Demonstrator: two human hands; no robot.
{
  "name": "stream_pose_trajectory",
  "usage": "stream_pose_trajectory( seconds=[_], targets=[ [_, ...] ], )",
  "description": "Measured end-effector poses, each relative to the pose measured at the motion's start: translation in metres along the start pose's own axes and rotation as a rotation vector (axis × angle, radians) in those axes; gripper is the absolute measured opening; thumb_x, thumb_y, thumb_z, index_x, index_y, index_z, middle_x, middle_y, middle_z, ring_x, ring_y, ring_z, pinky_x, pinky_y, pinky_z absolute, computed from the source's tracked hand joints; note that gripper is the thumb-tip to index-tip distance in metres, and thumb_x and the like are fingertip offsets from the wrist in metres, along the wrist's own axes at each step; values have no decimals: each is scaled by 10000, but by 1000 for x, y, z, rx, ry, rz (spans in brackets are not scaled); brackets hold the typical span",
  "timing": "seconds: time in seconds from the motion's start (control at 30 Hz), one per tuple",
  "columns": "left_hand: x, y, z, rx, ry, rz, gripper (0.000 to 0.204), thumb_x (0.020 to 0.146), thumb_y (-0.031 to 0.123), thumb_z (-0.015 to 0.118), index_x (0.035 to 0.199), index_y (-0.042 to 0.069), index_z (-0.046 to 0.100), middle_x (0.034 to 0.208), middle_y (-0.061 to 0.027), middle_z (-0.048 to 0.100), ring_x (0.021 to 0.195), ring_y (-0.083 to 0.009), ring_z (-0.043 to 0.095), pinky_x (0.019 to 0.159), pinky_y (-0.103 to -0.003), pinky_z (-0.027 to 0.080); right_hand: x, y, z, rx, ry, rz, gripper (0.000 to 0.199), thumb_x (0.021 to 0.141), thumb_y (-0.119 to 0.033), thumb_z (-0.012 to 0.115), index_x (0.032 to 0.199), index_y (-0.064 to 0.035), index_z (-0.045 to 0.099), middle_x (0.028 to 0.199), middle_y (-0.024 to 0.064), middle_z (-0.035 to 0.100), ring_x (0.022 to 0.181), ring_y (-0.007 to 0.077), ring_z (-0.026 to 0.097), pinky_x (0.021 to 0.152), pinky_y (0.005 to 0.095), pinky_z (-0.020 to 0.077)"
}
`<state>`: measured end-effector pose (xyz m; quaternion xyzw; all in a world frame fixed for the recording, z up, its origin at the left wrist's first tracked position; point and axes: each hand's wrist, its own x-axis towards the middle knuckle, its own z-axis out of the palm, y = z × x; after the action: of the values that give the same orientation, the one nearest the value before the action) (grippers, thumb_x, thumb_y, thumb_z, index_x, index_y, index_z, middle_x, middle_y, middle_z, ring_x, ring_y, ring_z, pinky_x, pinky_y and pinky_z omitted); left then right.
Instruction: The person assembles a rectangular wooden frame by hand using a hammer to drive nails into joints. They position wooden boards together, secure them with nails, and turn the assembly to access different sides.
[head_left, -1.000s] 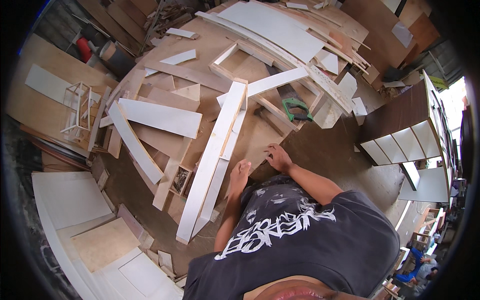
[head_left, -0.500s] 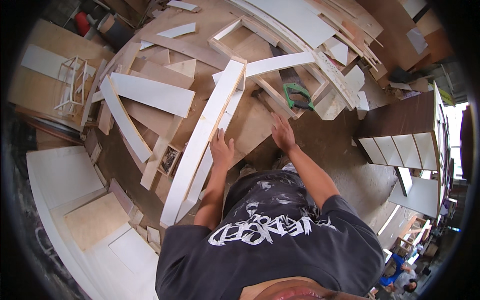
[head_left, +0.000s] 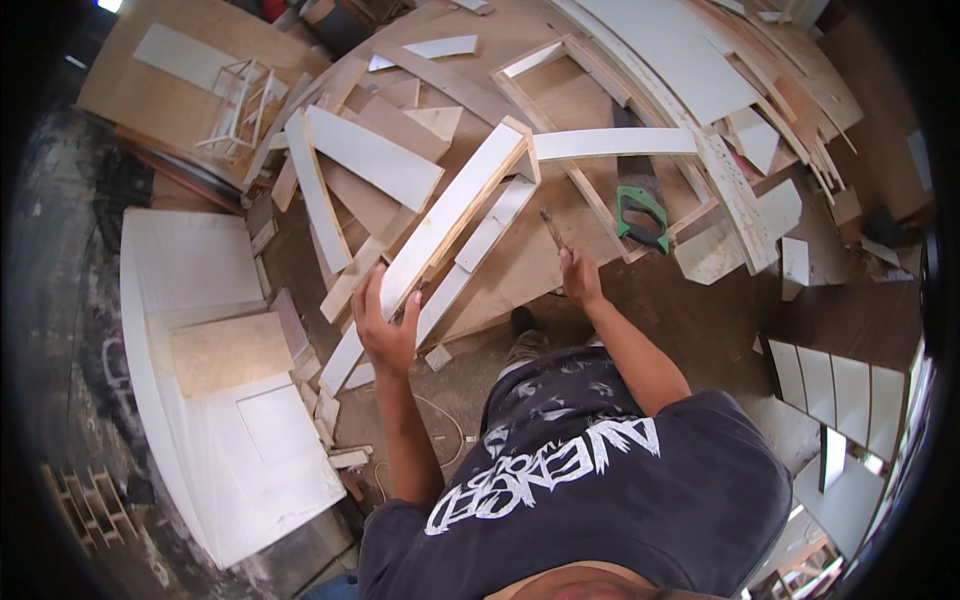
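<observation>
My left hand [head_left: 387, 325] is wrapped across a long, narrow white wooden frame piece [head_left: 440, 237], thumb on one edge and fingers over the other. This piece slants from near my left forearm up toward the middle of the worktable, its bare wood edges showing. A second white board runs along its lower right side. My right hand [head_left: 580, 277] is closed round the handle of a hammer [head_left: 553, 230], just right of the frame piece. The hammer's small dark head points away from me.
A green-handled handsaw [head_left: 641, 217] lies across an open wooden frame [head_left: 590, 190] at right. White and brown board offcuts [head_left: 375, 160] cover the table's left side. A large white panel [head_left: 190, 260] stands left; a brown cabinet with white compartments [head_left: 835, 385] stands right.
My left hand has moved down along the white frame piece and now grips across it. My right hand has taken hold of the hammer. The whole view has shifted.
</observation>
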<state>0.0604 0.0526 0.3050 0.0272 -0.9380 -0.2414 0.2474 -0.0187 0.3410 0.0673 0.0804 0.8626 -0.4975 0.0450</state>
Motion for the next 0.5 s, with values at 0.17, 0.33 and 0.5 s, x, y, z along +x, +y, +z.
stream_pose_trajectory(
  seconds=[0.17, 0.33, 0.5],
  targets=[
    [20, -28, 22, 232, -181, -129, 721, 920, 562, 644, 1398, 30, 550, 1320, -228, 610, 1233, -416, 566, 1036, -506, 444, -6, -35, -17, -30, -196, -97, 370, 1048, -338, 478, 1012, 8, 605, 865, 313, 660, 888, 511, 642, 779, 556, 479],
    [44, -32, 32, 401, -309, -261, 679, 976, 644, 469, 1301, 66, 615, 1102, -236, 698, 1041, -445, 652, 902, -544, 485, 27, -41, 8, -166, -90, -388, 349, 1052, -318, 491, 929, 5, 535, 733, 290, 641, 755, 520, 629, 652, 598, 472],
    [43, -28, 36, 424, -332, -290, 650, 972, 650, 476, 1164, 49, 634, 1051, -231, 691, 1006, -450, 647, 860, -552, 485, 41, -46, 13, -196, 41, -712, 282, 1030, -265, 559, 921, -10, 508, 622, 240, 572, 592, 467, 590, 542, 548, 466]
  ],
)
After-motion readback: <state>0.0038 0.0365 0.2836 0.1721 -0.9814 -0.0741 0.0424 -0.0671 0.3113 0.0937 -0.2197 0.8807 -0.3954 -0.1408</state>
